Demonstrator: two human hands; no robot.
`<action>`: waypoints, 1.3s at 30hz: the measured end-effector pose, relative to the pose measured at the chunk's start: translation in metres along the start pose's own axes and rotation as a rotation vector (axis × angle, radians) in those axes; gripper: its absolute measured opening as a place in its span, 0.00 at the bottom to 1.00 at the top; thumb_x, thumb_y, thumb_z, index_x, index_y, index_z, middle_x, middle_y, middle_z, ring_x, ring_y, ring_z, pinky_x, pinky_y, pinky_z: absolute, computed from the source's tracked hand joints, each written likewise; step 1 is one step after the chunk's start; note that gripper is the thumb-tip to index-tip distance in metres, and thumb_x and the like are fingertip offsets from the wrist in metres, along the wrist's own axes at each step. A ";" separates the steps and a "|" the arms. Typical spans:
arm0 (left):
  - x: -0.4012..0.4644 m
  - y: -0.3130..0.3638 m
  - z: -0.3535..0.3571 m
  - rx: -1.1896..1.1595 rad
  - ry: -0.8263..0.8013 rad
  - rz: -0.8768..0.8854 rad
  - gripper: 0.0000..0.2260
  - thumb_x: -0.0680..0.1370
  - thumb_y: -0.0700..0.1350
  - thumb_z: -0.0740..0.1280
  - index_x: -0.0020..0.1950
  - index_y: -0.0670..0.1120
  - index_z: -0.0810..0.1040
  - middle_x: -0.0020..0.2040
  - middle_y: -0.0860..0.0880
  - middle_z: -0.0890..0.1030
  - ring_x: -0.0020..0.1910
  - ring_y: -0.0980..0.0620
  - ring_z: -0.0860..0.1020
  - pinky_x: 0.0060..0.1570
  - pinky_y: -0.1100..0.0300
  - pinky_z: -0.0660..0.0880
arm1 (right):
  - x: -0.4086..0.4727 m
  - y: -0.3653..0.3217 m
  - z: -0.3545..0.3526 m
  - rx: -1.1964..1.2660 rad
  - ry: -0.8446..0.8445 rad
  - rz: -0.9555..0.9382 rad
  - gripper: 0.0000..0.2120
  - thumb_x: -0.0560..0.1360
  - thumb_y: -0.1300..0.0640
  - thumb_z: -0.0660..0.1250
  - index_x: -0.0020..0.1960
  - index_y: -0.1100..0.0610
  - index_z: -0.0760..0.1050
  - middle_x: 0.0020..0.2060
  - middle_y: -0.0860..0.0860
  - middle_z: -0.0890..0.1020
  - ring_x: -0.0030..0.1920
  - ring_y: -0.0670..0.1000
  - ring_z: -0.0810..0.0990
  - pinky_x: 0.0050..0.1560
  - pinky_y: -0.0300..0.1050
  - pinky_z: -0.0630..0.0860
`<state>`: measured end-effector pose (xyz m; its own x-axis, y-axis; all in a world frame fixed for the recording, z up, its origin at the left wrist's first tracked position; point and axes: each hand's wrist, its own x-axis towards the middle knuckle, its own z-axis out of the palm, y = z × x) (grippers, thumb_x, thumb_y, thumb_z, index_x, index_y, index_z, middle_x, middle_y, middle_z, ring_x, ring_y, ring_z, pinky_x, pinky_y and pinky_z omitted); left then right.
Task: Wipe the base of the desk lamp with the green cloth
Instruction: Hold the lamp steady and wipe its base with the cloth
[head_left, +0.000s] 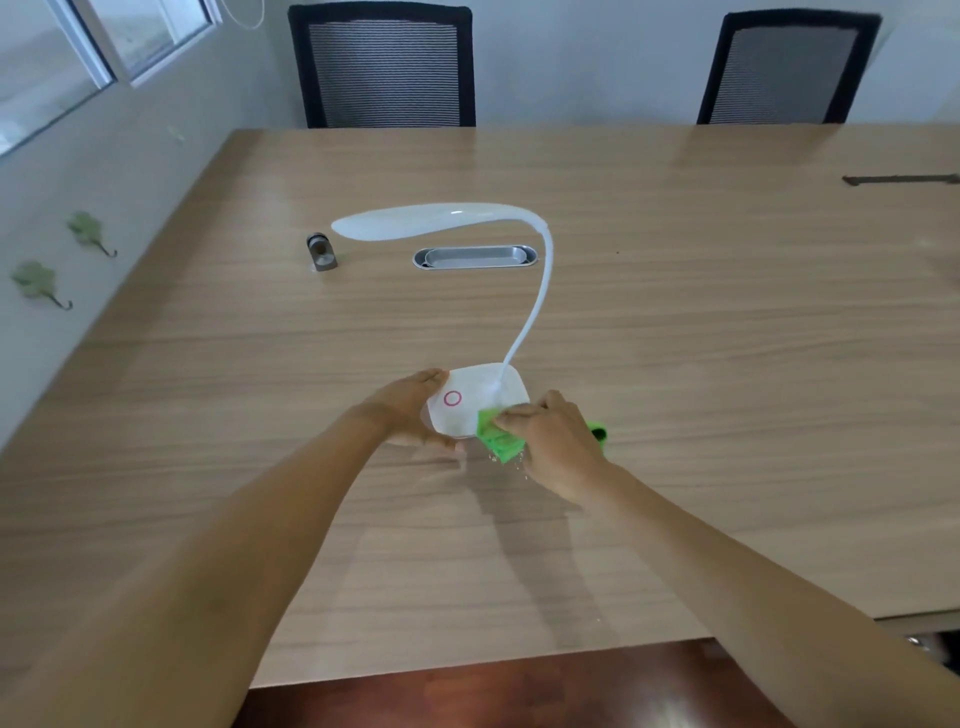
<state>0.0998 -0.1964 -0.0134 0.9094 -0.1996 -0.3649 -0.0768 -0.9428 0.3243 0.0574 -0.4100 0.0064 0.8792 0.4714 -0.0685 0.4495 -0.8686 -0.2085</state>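
Nearest to me, both of my bare forearms extend forward over the wooden desk (675, 364), converging on the lamp base (470, 402). My right hand (553, 447) is closed around the green cloth (498, 439); the fingers (519, 415) are curled over the bunched fabric and press it against the near right corner of the base. Part of the cloth protrudes toward me below the hand, and a further green portion shows at the far side of the hand, by the wrist. My left hand (410, 408) is partly open and cups the left side of the base, thumb along the near edge and fingertips at the far left corner, so that the base is braced between both hands. The base is white, square with rounded corners, and carries a red ring mark on its top face. It sits on the desk near the middle of the near half.

Beyond the base, the white flexible neck (537, 306) rises from the far right corner, curves upward and bends left into the elongated lamp head (415, 223). Behind the lamp, a metal cable tray (475, 257) is recessed into the desk, with a small grey object (322, 253) standing to its left. At the far edge, two black mesh chairs (384, 67) face the desk.
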 end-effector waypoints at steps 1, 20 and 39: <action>0.000 0.001 0.000 -0.008 0.002 -0.004 0.50 0.66 0.61 0.74 0.78 0.46 0.48 0.79 0.52 0.52 0.78 0.53 0.52 0.75 0.61 0.50 | 0.005 0.001 -0.002 0.003 0.037 0.028 0.27 0.73 0.66 0.62 0.69 0.49 0.68 0.68 0.45 0.73 0.57 0.58 0.68 0.56 0.48 0.67; -0.001 0.007 -0.002 0.020 0.003 -0.013 0.47 0.69 0.59 0.72 0.78 0.44 0.49 0.79 0.50 0.51 0.78 0.52 0.52 0.76 0.60 0.51 | 0.017 -0.015 0.007 -0.096 -0.106 -0.060 0.29 0.74 0.62 0.62 0.71 0.46 0.61 0.73 0.41 0.63 0.67 0.57 0.63 0.60 0.54 0.65; -0.001 0.009 -0.006 0.059 -0.026 -0.027 0.49 0.68 0.62 0.71 0.78 0.46 0.47 0.79 0.52 0.49 0.78 0.53 0.51 0.76 0.57 0.53 | 0.038 0.030 -0.028 0.029 0.016 0.218 0.27 0.73 0.66 0.58 0.70 0.49 0.66 0.70 0.49 0.70 0.65 0.58 0.67 0.64 0.54 0.65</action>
<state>0.1005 -0.2035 -0.0048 0.9008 -0.1797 -0.3953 -0.0766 -0.9618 0.2626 0.1083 -0.4226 0.0247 0.9576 0.2705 -0.0990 0.2443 -0.9448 -0.2182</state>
